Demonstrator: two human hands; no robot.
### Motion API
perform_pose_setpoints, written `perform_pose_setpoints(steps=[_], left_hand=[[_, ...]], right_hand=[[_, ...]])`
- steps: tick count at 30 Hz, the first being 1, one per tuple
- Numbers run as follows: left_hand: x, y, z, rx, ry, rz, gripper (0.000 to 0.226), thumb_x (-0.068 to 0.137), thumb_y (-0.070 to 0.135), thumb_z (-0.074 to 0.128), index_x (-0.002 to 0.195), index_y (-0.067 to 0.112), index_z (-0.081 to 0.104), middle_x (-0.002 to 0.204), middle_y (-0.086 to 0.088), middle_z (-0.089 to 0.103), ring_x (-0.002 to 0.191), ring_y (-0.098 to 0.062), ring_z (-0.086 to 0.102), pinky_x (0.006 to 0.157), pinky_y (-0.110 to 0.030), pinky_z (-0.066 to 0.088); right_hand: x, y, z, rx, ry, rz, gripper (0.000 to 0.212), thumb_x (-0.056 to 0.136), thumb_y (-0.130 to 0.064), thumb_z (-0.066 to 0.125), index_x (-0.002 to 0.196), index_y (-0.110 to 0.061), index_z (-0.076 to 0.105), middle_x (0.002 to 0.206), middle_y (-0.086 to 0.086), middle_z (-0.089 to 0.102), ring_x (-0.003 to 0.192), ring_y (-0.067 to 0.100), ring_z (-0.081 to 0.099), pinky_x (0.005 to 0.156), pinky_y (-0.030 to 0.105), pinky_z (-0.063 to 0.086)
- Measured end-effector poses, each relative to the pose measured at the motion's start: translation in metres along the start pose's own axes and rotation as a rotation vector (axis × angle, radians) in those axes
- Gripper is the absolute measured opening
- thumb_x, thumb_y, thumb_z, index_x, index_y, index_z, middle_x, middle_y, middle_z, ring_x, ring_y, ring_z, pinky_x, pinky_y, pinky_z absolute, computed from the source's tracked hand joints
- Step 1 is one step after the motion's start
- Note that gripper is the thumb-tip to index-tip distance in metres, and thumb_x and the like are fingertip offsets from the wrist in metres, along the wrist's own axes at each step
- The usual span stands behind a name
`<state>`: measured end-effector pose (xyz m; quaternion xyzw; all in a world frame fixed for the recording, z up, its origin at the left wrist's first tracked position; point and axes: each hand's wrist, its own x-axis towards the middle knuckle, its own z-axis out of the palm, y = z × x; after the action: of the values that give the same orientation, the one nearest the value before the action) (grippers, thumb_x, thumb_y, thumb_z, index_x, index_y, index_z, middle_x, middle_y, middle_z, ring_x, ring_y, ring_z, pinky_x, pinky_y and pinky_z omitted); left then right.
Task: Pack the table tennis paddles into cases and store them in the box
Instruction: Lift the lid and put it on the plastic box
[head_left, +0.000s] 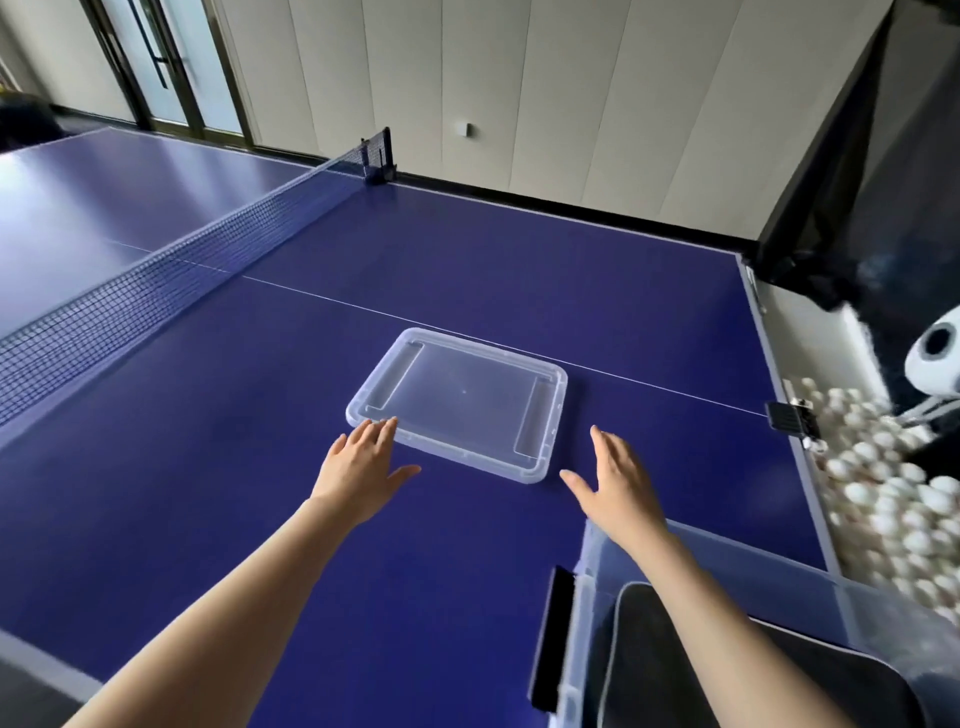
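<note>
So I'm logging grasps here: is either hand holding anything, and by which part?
Nothing is held. The left hand is open, fingertips at the clear lid's near corner; the right hand is open beside it.

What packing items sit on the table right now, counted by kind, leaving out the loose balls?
Clear plastic lid, lying flat on the table: 1
Clear storage box, at the near right edge: 1
Black paddle case visible inside the box: 1
Total: 3
Left hand touches the lid's near edge with straight fingers; right hand is open beside it.
</note>
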<state>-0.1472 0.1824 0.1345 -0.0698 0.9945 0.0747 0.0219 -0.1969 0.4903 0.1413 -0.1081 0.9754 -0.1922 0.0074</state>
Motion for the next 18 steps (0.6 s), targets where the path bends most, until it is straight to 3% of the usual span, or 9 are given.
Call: perform_pose_setpoints(steps=[8,18], left_hand=[[0.098,-0.087,0.015,-0.064,-0.109,0.041,0.078,0.093,0.056,0.049,0.152,0.014,0.020,0.154,-0.005,0.033,0.145,-0.023,0.026,0.116,-0.039,0.026],[0.208,-0.121,0.050,-0.135,-0.191,-0.042,0.075,0.091,0.051,0.055,0.147,0.009,0.028,0.149,-0.010,0.039,0.136,-0.029,0.036,0.103,-0.042,0.036]], right_hand=[[0.075,-0.026,0.044,0.054,-0.072,0.268,0.076,0.093,-0.043,0.052,0.148,-0.003,0.019,0.153,0.016,0.027,0.140,0.029,0.026,0.113,0.038,0.026],[0.144,-0.009,0.088,0.010,-0.147,0.452,0.076,0.094,-0.042,0.052,0.147,0.001,0.019,0.151,0.018,0.027,0.140,0.031,0.024,0.112,0.039,0.025]])
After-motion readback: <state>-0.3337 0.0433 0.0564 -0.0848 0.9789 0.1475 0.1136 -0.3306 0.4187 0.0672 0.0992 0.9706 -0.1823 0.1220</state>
